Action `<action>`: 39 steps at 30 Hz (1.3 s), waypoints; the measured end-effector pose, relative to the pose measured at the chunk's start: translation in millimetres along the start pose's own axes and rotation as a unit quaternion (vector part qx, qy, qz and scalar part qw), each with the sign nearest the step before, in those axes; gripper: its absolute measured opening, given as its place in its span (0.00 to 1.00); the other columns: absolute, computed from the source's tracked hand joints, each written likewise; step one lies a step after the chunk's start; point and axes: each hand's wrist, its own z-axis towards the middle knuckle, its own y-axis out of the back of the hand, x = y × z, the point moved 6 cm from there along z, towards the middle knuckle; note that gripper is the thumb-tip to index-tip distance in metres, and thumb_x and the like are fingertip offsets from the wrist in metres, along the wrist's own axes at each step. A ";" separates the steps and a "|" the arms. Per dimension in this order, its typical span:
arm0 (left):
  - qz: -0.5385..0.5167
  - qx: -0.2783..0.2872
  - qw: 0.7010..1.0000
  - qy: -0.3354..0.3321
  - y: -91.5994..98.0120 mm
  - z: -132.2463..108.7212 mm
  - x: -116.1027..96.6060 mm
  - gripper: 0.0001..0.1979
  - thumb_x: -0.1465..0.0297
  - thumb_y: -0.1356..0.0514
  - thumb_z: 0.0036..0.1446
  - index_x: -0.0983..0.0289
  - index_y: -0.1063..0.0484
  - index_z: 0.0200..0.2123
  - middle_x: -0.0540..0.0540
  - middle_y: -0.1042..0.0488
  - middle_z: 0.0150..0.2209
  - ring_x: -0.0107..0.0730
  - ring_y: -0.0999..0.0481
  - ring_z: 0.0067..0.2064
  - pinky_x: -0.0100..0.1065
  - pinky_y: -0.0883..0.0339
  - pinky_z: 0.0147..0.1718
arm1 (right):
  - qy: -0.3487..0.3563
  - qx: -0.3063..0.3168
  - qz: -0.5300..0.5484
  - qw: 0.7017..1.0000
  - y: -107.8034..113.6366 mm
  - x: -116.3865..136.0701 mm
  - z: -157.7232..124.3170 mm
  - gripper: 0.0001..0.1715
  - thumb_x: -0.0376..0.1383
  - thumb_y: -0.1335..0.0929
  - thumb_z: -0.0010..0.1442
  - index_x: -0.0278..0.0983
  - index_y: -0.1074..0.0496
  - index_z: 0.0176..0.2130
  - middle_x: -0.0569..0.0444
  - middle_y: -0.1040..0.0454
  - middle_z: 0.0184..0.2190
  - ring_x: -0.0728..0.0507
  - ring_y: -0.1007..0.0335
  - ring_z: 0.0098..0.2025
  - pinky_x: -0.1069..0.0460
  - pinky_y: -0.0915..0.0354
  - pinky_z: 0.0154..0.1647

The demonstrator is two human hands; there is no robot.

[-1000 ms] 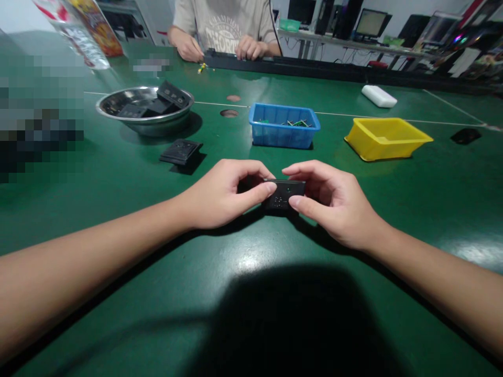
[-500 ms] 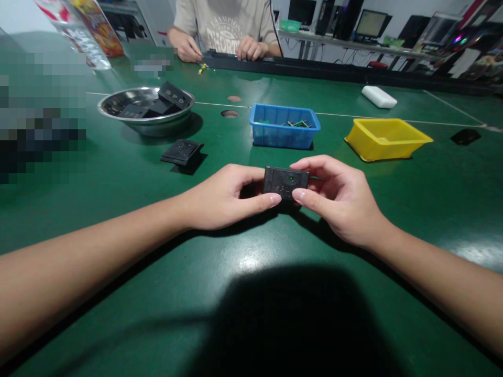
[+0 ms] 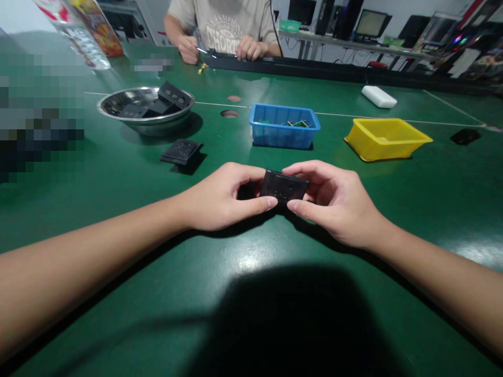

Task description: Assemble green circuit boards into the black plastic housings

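From my remote post, I have the left hand (image 3: 226, 196) and right hand (image 3: 340, 204) on a small black plastic housing (image 3: 283, 186) at the green bench (image 3: 176, 283), thumbs at its lower edge, fingers gripping it from both ends. Just beyond stands a blue plastic bin (image 3: 282, 136) of small green parts, a yellow plastic bin (image 3: 393, 150) to its right. At left, a black piece (image 3: 181, 152) lies near a steel bowl (image 3: 157, 126) holding others.

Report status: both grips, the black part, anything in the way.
Left grip and right grip both closed on black part. Part tilted, table contact unclear. No obstruction seen; blue bin beyond, apart from both.
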 end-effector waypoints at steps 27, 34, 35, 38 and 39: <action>0.130 -0.105 0.985 -0.045 5.3 -3.6 -13.3 0.17 0.58 0.37 0.56 0.62 0.26 0.45 0.56 0.21 0.41 0.37 0.22 0.41 0.33 0.32 0.41 | 0.022 -0.035 -0.056 0.998 1.4 5.7 -2.7 0.21 0.36 0.24 0.55 0.37 0.23 0.49 0.48 0.19 0.45 0.40 0.21 0.45 0.46 0.26 0.48; 0.125 -0.109 0.984 -0.067 6.8 -6.0 -15.3 0.16 0.58 0.38 0.58 0.61 0.27 0.45 0.57 0.21 0.42 0.38 0.23 0.43 0.34 0.31 0.44 | 0.010 -0.041 -0.078 0.996 2.5 4.1 -3.7 0.21 0.38 0.23 0.54 0.36 0.22 0.48 0.48 0.18 0.42 0.41 0.21 0.42 0.46 0.26 0.45; 0.124 -0.109 0.984 -0.068 7.0 -6.1 -15.2 0.15 0.58 0.38 0.58 0.61 0.26 0.45 0.57 0.21 0.41 0.38 0.23 0.43 0.35 0.31 0.44 | 0.009 -0.038 -0.081 0.996 2.5 4.5 -3.8 0.21 0.38 0.23 0.54 0.36 0.22 0.48 0.48 0.18 0.43 0.41 0.21 0.42 0.46 0.26 0.45; 0.120 -0.100 0.986 -0.063 7.0 -5.7 -13.7 0.16 0.57 0.38 0.58 0.60 0.26 0.44 0.57 0.20 0.40 0.39 0.22 0.41 0.35 0.31 0.43 | 0.009 -0.029 -0.088 0.996 2.3 5.8 -3.8 0.20 0.38 0.23 0.55 0.36 0.22 0.48 0.48 0.18 0.43 0.41 0.21 0.42 0.46 0.26 0.45; 0.119 -0.098 0.986 -0.063 7.2 -5.5 -13.5 0.16 0.56 0.38 0.58 0.59 0.26 0.44 0.57 0.20 0.40 0.38 0.22 0.41 0.35 0.31 0.42 | 0.008 -0.027 -0.091 0.995 2.3 6.0 -3.8 0.20 0.38 0.23 0.55 0.36 0.22 0.48 0.48 0.18 0.43 0.41 0.21 0.42 0.46 0.26 0.45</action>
